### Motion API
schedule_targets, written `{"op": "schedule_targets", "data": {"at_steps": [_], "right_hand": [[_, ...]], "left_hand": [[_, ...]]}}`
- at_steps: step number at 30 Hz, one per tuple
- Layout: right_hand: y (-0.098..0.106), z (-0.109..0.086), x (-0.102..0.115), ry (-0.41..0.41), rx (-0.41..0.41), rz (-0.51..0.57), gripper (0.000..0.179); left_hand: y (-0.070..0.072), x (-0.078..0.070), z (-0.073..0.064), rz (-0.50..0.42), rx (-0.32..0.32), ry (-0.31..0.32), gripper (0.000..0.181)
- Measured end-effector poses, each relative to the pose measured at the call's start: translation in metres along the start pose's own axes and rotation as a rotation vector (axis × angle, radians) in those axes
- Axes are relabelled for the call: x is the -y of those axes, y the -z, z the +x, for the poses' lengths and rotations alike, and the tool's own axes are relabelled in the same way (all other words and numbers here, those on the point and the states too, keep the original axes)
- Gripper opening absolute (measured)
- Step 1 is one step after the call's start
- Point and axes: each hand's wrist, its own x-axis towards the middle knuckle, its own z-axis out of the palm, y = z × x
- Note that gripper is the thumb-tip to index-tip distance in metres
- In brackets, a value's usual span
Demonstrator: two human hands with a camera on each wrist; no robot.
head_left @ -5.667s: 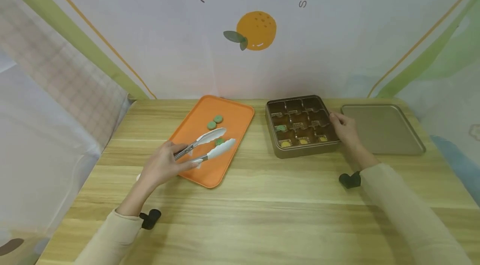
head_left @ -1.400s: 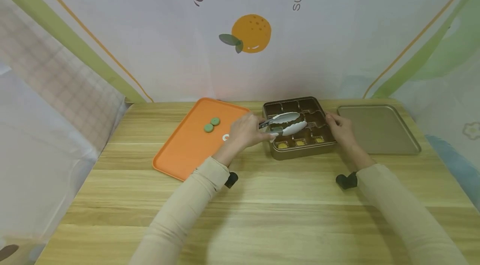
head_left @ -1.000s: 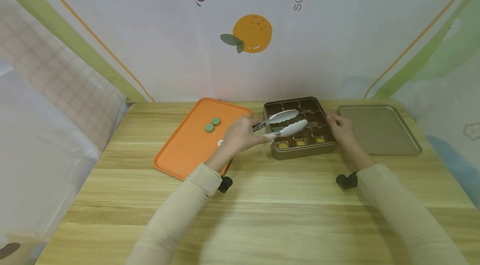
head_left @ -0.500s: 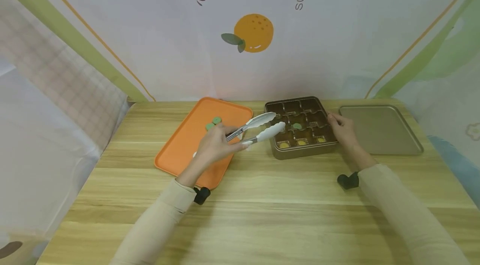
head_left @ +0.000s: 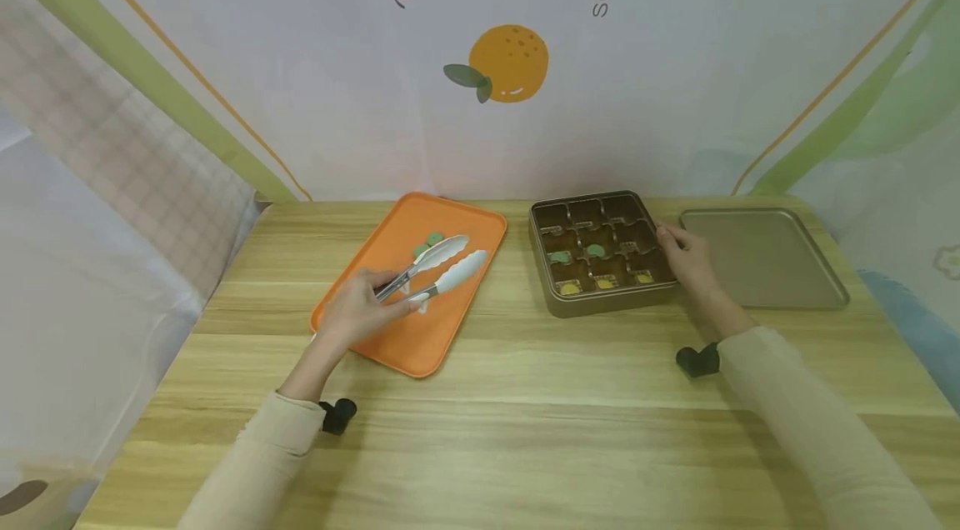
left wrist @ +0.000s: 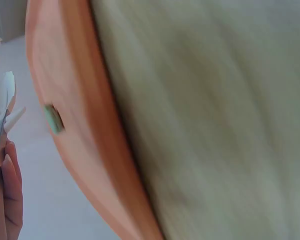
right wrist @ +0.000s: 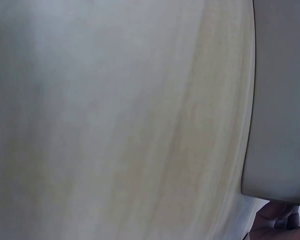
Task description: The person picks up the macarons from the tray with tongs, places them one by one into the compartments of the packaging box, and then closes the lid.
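In the head view my left hand (head_left: 352, 317) holds white-tipped metal tongs (head_left: 450, 267) over an orange tray (head_left: 397, 351). The tong tips are spread apart, with nothing between them. Just behind the tips lie two round green pieces (head_left: 435, 238), one partly covered. My right hand (head_left: 690, 265) grips the right side of a brown tin (head_left: 615, 302) with a compartmented insert. Green pieces sit in its middle-left compartment and its centre one (head_left: 596, 251); the front row has yellow pieces (head_left: 570, 288). The right wrist view shows the tin's side (right wrist: 280, 110) and fingers (right wrist: 272, 212) at its edge.
A flat, bronze-coloured lid (head_left: 765, 263) lies right of the tin, near the back of the wooden table (head_left: 525, 447). Behind the table hangs a white cloth (head_left: 645, 97) printed with oranges. The tin's back row shows no pieces.
One green piece has gone from the tray to the tin's centre compartment. My left hand has come back leftward from the tin with the tongs. My right hand keeps its place on the tin.
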Motion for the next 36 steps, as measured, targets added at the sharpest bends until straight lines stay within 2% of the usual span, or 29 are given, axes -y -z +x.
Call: {"op": "schedule_targets", "data": {"at_steps": [5,11,16,22,36], "right_hand": [[0.001,0.0,0.0,0.015,0.004,0.005,0.054],[0.001,-0.001,0.001,0.021,0.01,0.011,0.054],[0.001,-0.002,0.001,0.017,0.012,0.017,0.054],[0.001,-0.002,0.003,0.015,0.009,0.013,0.054],[0.001,-0.001,0.001,0.001,0.005,-0.003,0.055]], "left_hand": [[0.012,0.019,-0.009,0.036,-0.04,0.022,0.062],[0.022,0.031,-0.015,0.1,-0.072,0.067,0.068],[0.027,0.038,-0.016,0.15,-0.085,0.095,0.072],[0.029,0.045,-0.014,0.202,-0.097,0.097,0.075],[0.029,0.05,-0.008,0.248,-0.097,0.103,0.074]]}}
